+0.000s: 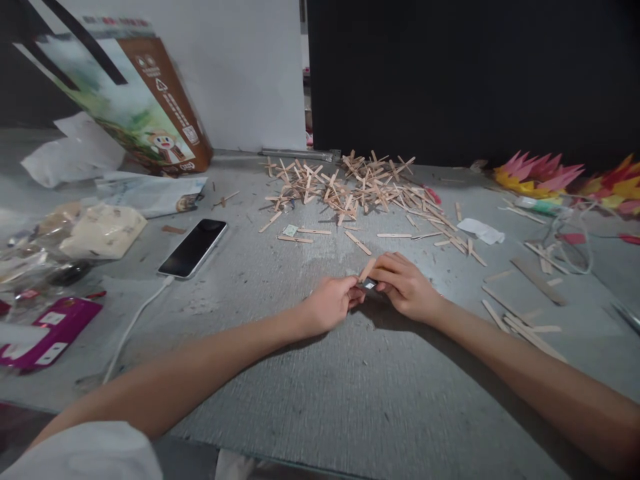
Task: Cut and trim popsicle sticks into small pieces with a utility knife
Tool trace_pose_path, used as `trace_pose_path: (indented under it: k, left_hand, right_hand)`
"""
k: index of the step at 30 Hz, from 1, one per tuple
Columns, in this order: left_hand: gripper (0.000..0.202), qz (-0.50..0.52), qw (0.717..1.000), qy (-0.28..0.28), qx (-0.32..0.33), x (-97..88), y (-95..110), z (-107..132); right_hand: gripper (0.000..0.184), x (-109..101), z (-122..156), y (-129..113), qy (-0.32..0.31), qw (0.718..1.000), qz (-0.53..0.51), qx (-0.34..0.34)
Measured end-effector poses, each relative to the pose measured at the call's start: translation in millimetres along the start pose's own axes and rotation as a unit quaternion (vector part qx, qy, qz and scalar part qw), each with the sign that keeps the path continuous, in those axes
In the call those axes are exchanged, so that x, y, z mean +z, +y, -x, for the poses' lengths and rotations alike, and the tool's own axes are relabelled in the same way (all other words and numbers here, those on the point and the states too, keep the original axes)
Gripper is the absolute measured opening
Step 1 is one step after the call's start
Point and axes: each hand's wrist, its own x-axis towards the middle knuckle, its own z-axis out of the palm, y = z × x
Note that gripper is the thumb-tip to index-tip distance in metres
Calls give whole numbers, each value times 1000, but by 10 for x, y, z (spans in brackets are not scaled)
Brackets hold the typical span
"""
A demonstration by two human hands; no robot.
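Over the middle of the table, my left hand and my right hand meet with their fingers closed. Between the fingertips shows a short flat wooden craft stick, tilted upward. Just below it is a small dark piece with a white patch, pinched from both sides; its kind is too small to make out. The fingers partly cover both. Beyond my hands lie a loose craft stick and a small pale green square beside other sticks.
A heap of crossed craft sticks spreads at the back. To the left are a phone on a white cable, plastic packets, a purple package and a carton bag. Loose sticks and pink-yellow paper shapes lie right.
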Motion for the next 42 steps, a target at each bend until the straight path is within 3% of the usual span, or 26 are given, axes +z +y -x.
trace_pose_path:
  k: [6,15,24,31,37,42]
  left_hand:
    - [23,8,1000,-9,0,-38,56,15]
    - [15,103,994,-25,7,72,-172,-25]
    - [21,95,995,-17,-1,-15,9,15]
    - [33,52,998,32,14,-77,37,29]
    - [47,130,989,66,-2,-77,48,47]
    - [34,126,988,84,-3,-66,74,49]
  right_hand:
    - [29,-22,2,44,3,1000,-13,-3]
    - [30,4,-1,-5,-13,1000,13,1]
    - [26,4,-1,25,16,1000,-20,-5]
    - [29,36,53,70,74,993,29,89]
    - [31,17,28,-5,72,991,38,107]
    - [36,-27,-5,-100,55,986,37,151]
